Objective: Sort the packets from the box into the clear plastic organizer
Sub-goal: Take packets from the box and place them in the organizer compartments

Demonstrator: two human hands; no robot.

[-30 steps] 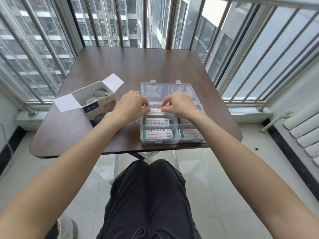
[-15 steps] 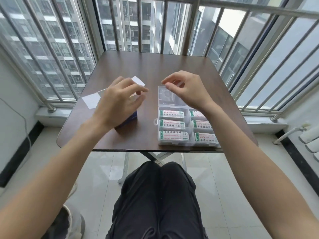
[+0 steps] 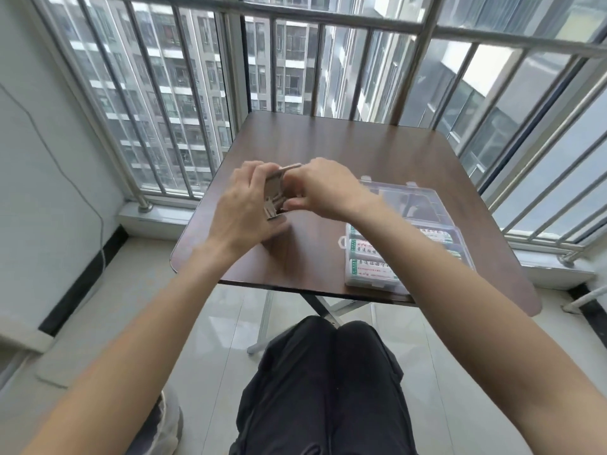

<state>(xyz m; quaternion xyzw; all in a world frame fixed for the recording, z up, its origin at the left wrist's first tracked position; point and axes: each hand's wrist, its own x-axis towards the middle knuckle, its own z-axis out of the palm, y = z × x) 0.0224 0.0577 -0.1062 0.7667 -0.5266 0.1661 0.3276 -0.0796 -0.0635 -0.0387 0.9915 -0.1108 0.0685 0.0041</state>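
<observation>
- The box (image 3: 274, 192) is held up above the counter (image 3: 328, 142), well to the left of the clear plastic organizer (image 3: 407, 234), its open end tipped toward the camera so the pale inner cardboard shows.
- The left hand (image 3: 244, 205) grips the box from its left side, fingers curled round the far side and the palm against the wall.
- The right hand (image 3: 320, 188) meets the box from the right; its fingers are bent at the open end and touch a raised flap (image 3: 290, 167), but motion blur hides whether they pinch a packet inside.
- What lies inside the box cannot be made out clearly.
- The organizer sits on the counter to the right of the box, near the counter's front edge, with its lid (image 3: 402, 198) open and laid back toward the window.
- White packets with green print (image 3: 371, 266) fill the organizer's compartments, stacked row behind row; the right forearm crosses over part of them.
- Behind the organizer, beyond the counter's far edge, stand metal railings (image 3: 328, 24) with tall buildings outside.
- Below the organizer, the person's knees in dark trousers (image 3: 328, 389) show over a pale tiled floor (image 3: 108, 323).
</observation>
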